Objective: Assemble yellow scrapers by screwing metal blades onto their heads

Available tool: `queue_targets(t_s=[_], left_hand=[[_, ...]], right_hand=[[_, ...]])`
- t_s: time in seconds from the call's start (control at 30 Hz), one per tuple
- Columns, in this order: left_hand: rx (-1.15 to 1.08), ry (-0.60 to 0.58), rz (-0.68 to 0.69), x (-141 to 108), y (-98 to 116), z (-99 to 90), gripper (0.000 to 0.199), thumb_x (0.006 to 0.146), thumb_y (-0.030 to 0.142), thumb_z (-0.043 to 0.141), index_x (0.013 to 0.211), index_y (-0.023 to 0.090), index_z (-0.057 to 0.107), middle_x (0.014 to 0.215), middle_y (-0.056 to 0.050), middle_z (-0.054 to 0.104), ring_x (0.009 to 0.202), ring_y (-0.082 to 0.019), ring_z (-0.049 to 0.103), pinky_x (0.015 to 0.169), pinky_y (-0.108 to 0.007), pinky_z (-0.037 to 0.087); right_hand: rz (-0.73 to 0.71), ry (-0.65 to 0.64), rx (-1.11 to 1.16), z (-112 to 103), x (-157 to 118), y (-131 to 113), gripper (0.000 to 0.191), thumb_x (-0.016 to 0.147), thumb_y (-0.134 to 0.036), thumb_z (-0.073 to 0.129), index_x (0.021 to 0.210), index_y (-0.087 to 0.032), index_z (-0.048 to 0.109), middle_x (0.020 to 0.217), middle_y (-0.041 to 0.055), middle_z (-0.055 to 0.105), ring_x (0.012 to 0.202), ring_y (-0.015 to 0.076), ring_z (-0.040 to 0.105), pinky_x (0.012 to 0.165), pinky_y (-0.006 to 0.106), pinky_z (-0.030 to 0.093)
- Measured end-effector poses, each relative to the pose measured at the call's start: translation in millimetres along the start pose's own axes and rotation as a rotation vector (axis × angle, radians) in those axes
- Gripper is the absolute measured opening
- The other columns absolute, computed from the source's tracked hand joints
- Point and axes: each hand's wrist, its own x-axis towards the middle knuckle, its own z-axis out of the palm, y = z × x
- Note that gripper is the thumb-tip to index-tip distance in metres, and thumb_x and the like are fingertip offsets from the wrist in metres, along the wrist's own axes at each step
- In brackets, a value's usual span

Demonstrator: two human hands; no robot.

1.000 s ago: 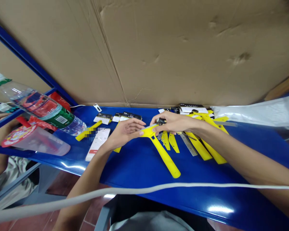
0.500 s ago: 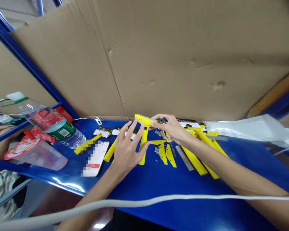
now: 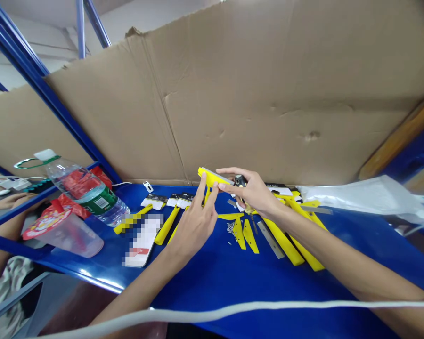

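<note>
A yellow T-shaped scraper point(image 3: 212, 176) stands upright above the blue table point(image 3: 212, 278), its head with a metal blade at the top. My left hand point(image 3: 194, 222) grips it from the front, index finger raised along the head, so most of the handle is hidden behind the palm. My right hand point(image 3: 256, 192) comes in from the right, closed on a small black-handled screwdriver point(image 3: 239, 180), with its index fingertip touching the scraper's head. Below my hands lie small screws point(image 3: 229, 228) and loose yellow wedge pieces point(image 3: 247, 233).
More yellow handles point(image 3: 286, 238) and a metal blade point(image 3: 270, 233) lie at right, label cards point(image 3: 153, 201) and a phone point(image 3: 143, 241) at left. A water bottle point(image 3: 88, 190), a red-lidded cup point(image 3: 61, 230), a plastic bag point(image 3: 367, 197), a cardboard wall point(image 3: 268, 94). Another person's hand point(image 3: 7, 202) far left.
The scraper went from lying slanted over the table to standing upright with its head raised. My left hand shifted from the head's end to the handle. The view tilted upward.
</note>
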Motion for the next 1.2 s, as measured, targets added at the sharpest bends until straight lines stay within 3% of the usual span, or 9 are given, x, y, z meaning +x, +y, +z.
queue_targets(t_s=[0.1, 0.27, 0.37, 0.47, 0.53, 0.6, 0.7, 0.8, 1.2], left_hand=[[-0.014, 0.032, 0.031, 6.1, 0.8, 0.9, 0.072, 0.107, 0.013, 0.047, 0.174, 0.031, 0.030, 0.185, -0.017, 0.012, 0.134, -0.038, 0.067, 0.091, -0.046, 0.066], [-0.028, 0.072, 0.133, 12.8, -5.1, 2.5, 0.073, 0.109, 0.011, 0.042, 0.176, 0.033, 0.023, 0.185, -0.015, 0.010, 0.159, -0.039, 0.043, 0.110, -0.053, 0.061], [-0.076, 0.093, 0.142, 15.1, -9.6, 2.8, 0.071, 0.110, 0.012, 0.042, 0.175, 0.035, 0.025, 0.184, -0.014, 0.017, 0.162, -0.036, 0.039, 0.118, -0.056, 0.056], [-0.238, 0.121, 0.112, 14.3, -12.1, 4.7, 0.059, 0.110, 0.019, 0.048, 0.167, 0.035, 0.042, 0.178, -0.013, 0.035, 0.160, -0.033, 0.043, 0.117, -0.053, 0.057], [-0.479, 0.087, 0.009, 11.5, -10.7, 5.8, 0.052, 0.110, 0.026, 0.054, 0.161, 0.032, 0.047, 0.165, -0.016, 0.051, 0.142, -0.031, 0.062, 0.095, -0.041, 0.068], [-0.789, -0.014, -0.133, 7.6, -6.4, 5.4, 0.047, 0.109, 0.033, 0.059, 0.155, 0.030, 0.048, 0.142, -0.016, 0.067, 0.098, -0.022, 0.078, 0.062, -0.027, 0.064], [-1.175, -0.190, -0.271, 2.4, 2.0, 2.0, 0.035, 0.108, 0.035, 0.062, 0.139, 0.026, 0.048, 0.099, -0.004, 0.074, 0.050, -0.010, 0.063, 0.042, -0.020, 0.047], [-1.370, -0.287, -0.302, -0.7, 6.2, -0.4, 0.030, 0.108, 0.032, 0.064, 0.132, 0.026, 0.047, 0.080, 0.003, 0.069, 0.043, -0.008, 0.059, 0.042, -0.018, 0.043], [-1.583, -0.355, -0.339, -5.7, 0.7, 5.0, 0.037, 0.102, 0.022, 0.071, 0.127, 0.031, 0.045, 0.075, 0.007, 0.063, 0.040, -0.005, 0.050, 0.037, -0.014, 0.037]], right_hand=[[-0.104, 0.009, -0.059, -1.7, -2.9, -4.9, 0.056, 0.083, -0.048, 0.088, 0.135, -0.028, 0.077, 0.100, 0.0038, 0.079, 0.042, 0.0080, 0.050, 0.041, 0.028, 0.036], [-0.182, -0.014, -0.154, -5.1, -8.1, -16.6, 0.055, 0.087, -0.046, 0.086, 0.137, -0.027, 0.076, 0.115, 0.0063, 0.081, 0.047, 0.0090, 0.053, 0.046, 0.029, 0.044], [-0.255, -0.042, -0.259, -7.4, -10.1, -23.6, 0.050, 0.087, -0.041, 0.086, 0.133, -0.026, 0.078, 0.124, 0.0076, 0.081, 0.083, 0.0200, 0.072, 0.076, 0.036, 0.059], [-0.320, -0.100, -0.341, -12.4, -9.5, -25.5, 0.044, 0.090, -0.036, 0.083, 0.133, -0.026, 0.077, 0.122, 0.0074, 0.081, 0.110, 0.0253, 0.072, 0.099, 0.042, 0.055], [-0.371, -0.124, -0.405, -18.1, -8.0, -24.9, 0.038, 0.095, -0.037, 0.079, 0.131, -0.025, 0.078, 0.117, 0.0078, 0.080, 0.106, 0.0242, 0.072, 0.099, 0.042, 0.054], [-0.437, -0.113, -0.482, -25.0, -6.7, -24.8, 0.030, 0.100, -0.040, 0.073, 0.124, -0.025, 0.081, 0.113, 0.0086, 0.076, 0.101, 0.0230, 0.071, 0.097, 0.041, 0.054], [-0.464, -0.120, -0.554, -35.1, -6.3, -27.4, 0.026, 0.104, -0.044, 0.067, 0.111, -0.024, 0.083, 0.111, 0.0090, 0.073, 0.101, 0.0224, 0.069, 0.094, 0.038, 0.051], [-0.394, -0.215, -0.545, -41.9, -7.3, -31.5, 0.027, 0.104, -0.046, 0.066, 0.101, -0.023, 0.080, 0.106, 0.0066, 0.076, 0.098, 0.0216, 0.068, 0.090, 0.035, 0.050], [-0.293, -0.294, -0.555, -42.2, -12.3, -39.4, 0.032, 0.102, -0.050, 0.065, 0.100, -0.021, 0.079, 0.095, 0.0038, 0.078, 0.085, 0.0195, 0.065, 0.078, 0.033, 0.047]])
